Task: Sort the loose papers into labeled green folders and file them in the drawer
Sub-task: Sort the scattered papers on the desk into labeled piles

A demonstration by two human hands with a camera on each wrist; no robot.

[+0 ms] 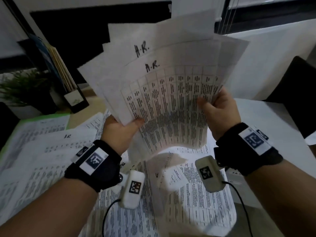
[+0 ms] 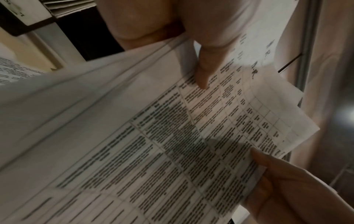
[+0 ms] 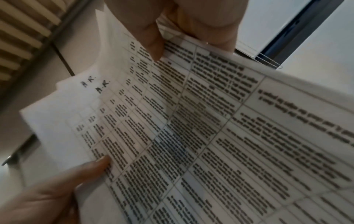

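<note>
a: what's holding anything around you?

b: the black file box (image 1: 75, 98) at the back left of the desk (image 1: 266, 113) stands upright with thin folders and sheets slotted in it. a green folder (image 1: 42, 118) lies flat at the left, printed sheets lying over it so that only its far edge shows green.

a: and the papers?

b: you've got a fanned stack of sheets (image 1: 164, 86) raised above the desk. the front sheet is a printed table of small dark text, curling toward you at its lower edge. "a.r." is handwritten near the top of the two front sheets.

a: how are your hands set?

b: your left hand (image 1: 119, 129) grips the stack's lower left corner, thumb on the front. your right hand (image 1: 217, 108) pinches the right edge, thumb on the front and fingers behind.

a: room to move?

b: more loose papers (image 1: 196, 199) cover the desk under your wrists, overlapping, one marked "b.r." at the left. bare white desk shows to the right, near a dark chair back (image 1: 294, 86). a potted plant (image 1: 22, 88) sits just left of the file box.
</note>
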